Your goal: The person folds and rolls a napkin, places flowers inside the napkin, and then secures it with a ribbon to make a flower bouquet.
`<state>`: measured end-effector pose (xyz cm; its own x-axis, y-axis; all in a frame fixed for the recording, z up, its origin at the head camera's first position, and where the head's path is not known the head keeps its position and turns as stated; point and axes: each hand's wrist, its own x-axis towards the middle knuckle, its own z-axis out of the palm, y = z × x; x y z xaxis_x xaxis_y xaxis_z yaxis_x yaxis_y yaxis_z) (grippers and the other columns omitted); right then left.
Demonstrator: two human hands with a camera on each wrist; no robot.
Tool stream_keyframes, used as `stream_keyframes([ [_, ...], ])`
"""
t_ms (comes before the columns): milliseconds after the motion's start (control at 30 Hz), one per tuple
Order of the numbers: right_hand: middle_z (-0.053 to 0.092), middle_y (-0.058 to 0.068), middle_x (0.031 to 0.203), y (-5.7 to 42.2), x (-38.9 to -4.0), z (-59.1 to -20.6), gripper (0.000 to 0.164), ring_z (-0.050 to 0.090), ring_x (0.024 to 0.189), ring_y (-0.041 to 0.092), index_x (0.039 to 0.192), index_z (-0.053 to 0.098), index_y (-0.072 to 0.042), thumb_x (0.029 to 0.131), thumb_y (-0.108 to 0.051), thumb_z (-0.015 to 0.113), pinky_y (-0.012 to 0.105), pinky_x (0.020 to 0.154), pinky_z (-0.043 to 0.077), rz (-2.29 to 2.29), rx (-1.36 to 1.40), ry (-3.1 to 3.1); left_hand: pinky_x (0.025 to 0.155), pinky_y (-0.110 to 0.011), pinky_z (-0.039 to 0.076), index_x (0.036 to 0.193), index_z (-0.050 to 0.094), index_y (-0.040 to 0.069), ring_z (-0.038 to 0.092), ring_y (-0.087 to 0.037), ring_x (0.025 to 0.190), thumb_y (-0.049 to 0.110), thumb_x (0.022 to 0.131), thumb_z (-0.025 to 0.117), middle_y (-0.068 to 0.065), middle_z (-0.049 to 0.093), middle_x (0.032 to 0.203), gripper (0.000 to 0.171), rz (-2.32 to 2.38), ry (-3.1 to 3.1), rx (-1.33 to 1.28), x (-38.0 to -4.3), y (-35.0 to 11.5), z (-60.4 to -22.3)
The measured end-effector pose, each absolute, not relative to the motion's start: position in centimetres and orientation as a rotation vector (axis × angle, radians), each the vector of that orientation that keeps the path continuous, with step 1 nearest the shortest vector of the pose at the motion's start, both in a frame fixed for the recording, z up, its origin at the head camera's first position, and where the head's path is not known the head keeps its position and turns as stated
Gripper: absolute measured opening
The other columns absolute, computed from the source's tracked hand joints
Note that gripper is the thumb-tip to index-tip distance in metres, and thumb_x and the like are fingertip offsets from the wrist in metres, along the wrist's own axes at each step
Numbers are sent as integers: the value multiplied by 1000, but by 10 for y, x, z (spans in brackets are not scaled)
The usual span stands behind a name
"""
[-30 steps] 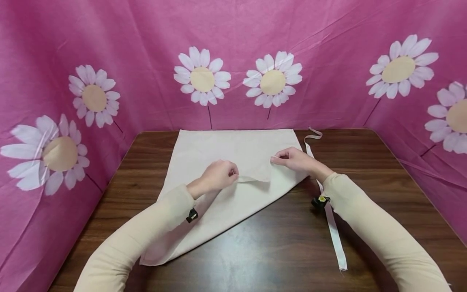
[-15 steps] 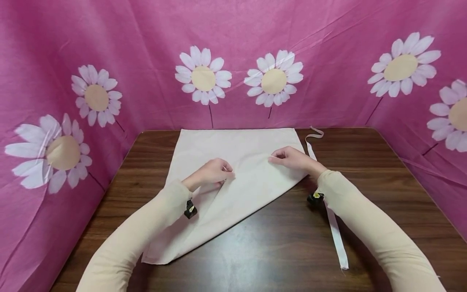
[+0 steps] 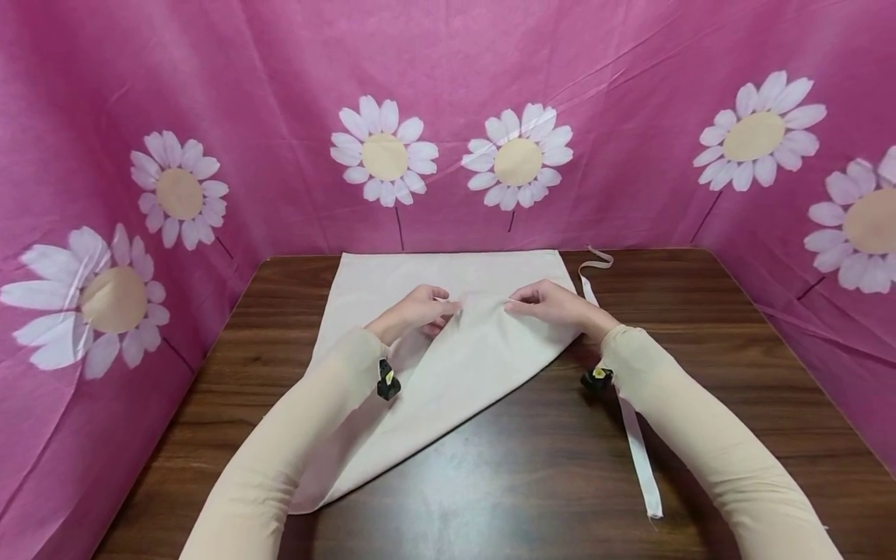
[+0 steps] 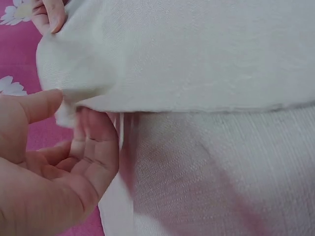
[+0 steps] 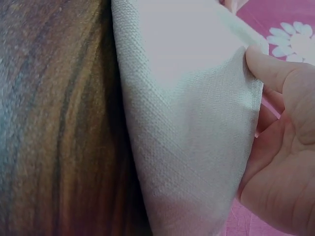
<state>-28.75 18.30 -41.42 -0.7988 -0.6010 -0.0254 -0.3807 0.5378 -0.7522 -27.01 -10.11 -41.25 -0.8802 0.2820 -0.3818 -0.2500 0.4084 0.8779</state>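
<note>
A cream cloth (image 3: pixel 483 350) lies on the table with its near part folded over at a slant. My left hand (image 3: pixel 423 307) is at the fold's raised edge; in the left wrist view its curled fingers (image 4: pixel 96 140) are at the underside and the thumb rests at the upper side. My right hand (image 3: pixel 553 303) pinches the same flap further right, thumb on top and fingers beneath, which the right wrist view shows as well. Between the hands the flap is lifted a little. A long white strap (image 3: pixel 637 451) runs under the right wrist.
The brown wooden table (image 3: pixel 525 482) carries the cloth. A pink curtain (image 3: pixel 448 62) printed with large white daisies hangs behind and along both sides. The strap's far end (image 3: pixel 596 263) curls near the back edge.
My left hand first lowered the flap, hiding its loose edge, then moved right and away from me along it, closer to the right hand. The right hand keeps its grip and hardly moves.
</note>
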Motion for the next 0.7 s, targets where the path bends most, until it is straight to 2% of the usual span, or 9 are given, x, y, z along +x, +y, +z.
stream_keyframes([
  [100, 73, 4, 94, 183, -287, -415, 22, 52, 83, 12, 105, 78, -7, 102, -24, 65, 24, 77, 41, -1131, -838, 2493, 60, -26, 50, 122, 63, 3, 55, -11, 65, 30, 101, 65, -2, 58, 76, 35, 1479, 2210, 68, -270, -101, -414],
  [167, 73, 5, 96, 182, -287, -414, 21, 52, 83, 11, 105, 78, -5, 102, -22, 65, 23, 77, 41, -1134, -859, 2490, 58, -28, 45, 110, 68, 7, 51, -13, 63, 32, 101, 65, -2, 54, 74, 27, 1497, 2231, 137, -270, -101, -414],
  [233, 74, 6, 97, 182, -287, -414, 20, 52, 83, 11, 105, 77, -4, 102, -19, 64, 22, 77, 41, -1137, -887, 2489, 59, -29, 45, 108, 69, 9, 52, -15, 64, 32, 100, 67, -2, 55, 77, 25, 1544, 2254, 213, -271, -101, -413],
  [367, 73, 6, 97, 181, -288, -413, 18, 52, 84, 12, 104, 77, -4, 102, -17, 64, 22, 77, 41, -1123, -921, 2495, 66, -31, 50, 109, 69, 5, 56, -15, 72, 25, 97, 72, -4, 61, 88, 24, 1618, 2289, 357, -274, -103, -410],
  [467, 74, 5, 97, 180, -290, -411, 18, 53, 85, 13, 103, 78, -6, 101, -17, 65, 22, 78, 41, -1109, -923, 2503, 71, -33, 55, 116, 66, 2, 60, -12, 78, 19, 95, 74, -6, 67, 94, 28, 1618, 2279, 390, -276, -105, -407],
  [600, 73, 2, 97, 180, -292, -408, 19, 53, 84, 13, 104, 78, -7, 102, -20, 65, 24, 78, 41, -1080, -912, 2520, 71, -35, 57, 124, 64, 2, 63, -13, 76, 14, 94, 75, -8, 69, 95, 35, 1608, 2262, 380, -278, -110, -398],
  [700, 73, 0, 97, 182, -293, -405, 19, 54, 86, 12, 104, 78, -9, 101, -23, 65, 25, 79, 42, -1055, -897, 2530, 68, -35, 58, 121, 64, 1, 64, -15, 72, 13, 94, 75, -8, 67, 93, 31, 1618, 2267, 358, -278, -117, -391],
])
